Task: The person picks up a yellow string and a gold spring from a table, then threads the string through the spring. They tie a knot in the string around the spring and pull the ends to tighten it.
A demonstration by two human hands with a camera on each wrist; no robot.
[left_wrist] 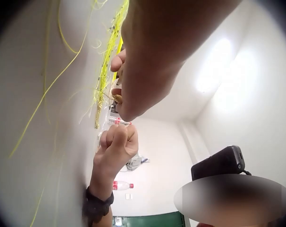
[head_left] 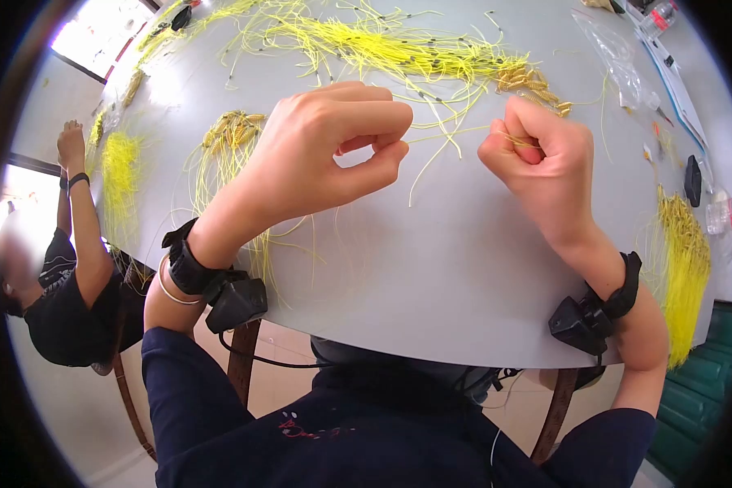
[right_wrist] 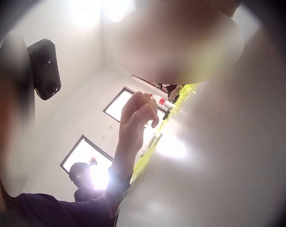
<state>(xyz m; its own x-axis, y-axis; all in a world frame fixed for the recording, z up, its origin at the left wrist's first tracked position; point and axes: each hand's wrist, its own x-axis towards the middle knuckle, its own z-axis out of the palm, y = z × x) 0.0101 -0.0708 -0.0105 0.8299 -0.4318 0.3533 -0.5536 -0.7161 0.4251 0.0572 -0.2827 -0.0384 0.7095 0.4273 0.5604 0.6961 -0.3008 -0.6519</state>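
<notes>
In the head view the left hand [head_left: 325,142] pinches one end of a thin yellow line [head_left: 443,136] between curled thumb and fingers. Across from it, the right hand [head_left: 545,154] grips the line's other part, with strands crossing its curled fingers. A small golden piece [left_wrist: 117,98] shows at the left hand's fingertips in the left wrist view. Both hands are raised over the grey table [head_left: 398,268]. Beyond them lies a long bundle of yellow lines [head_left: 366,49] with golden ends [head_left: 529,81].
Another bunch with golden tops [head_left: 234,130] lies beside the left forearm. At the right edge hangs a thick yellow bundle [head_left: 683,268]. A plastic bag [head_left: 618,69], a black object [head_left: 692,180] and a bottle [head_left: 720,215] are at the right. Another person [head_left: 65,285] sits at the left.
</notes>
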